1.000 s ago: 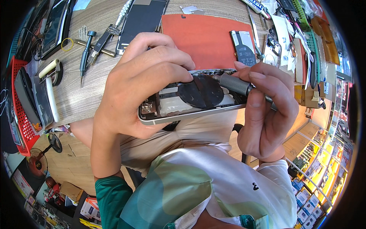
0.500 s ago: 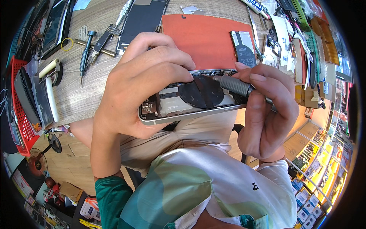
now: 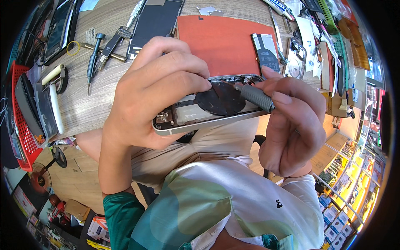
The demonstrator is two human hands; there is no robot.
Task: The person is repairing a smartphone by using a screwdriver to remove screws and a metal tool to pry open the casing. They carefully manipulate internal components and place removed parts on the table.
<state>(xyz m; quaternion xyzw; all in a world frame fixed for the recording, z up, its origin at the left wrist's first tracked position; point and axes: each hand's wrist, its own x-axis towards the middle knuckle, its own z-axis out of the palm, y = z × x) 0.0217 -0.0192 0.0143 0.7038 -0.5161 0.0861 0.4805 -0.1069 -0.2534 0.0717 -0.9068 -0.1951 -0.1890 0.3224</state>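
Note:
My left hand (image 3: 146,91) grips an opened phone body (image 3: 189,114) with a silver frame, fingers over its far edge and the rest of the grip underneath. Inside it shows a round black pad (image 3: 221,99), with small parts along the far edge. My right hand (image 3: 293,118) is closed on a screwdriver (image 3: 257,98) with a grey ridged handle, slanted over the phone's right end. Where its working tip lies is not visible. The phone is tilted above my lap, at the table's near edge.
Beyond the phone lies an orange mat (image 3: 221,46), with a phone battery (image 3: 266,53) on its right side. A dark screen panel (image 3: 156,25) and another screwdriver (image 3: 93,58) rest to the left. A red basket (image 3: 27,143) stands at far left; tools and papers crowd the right.
The screwdriver's handle has swung slightly, its visible end shifting left and down, and my right fingers have shifted along it. My left hand still holds the phone, nearly unmoved.

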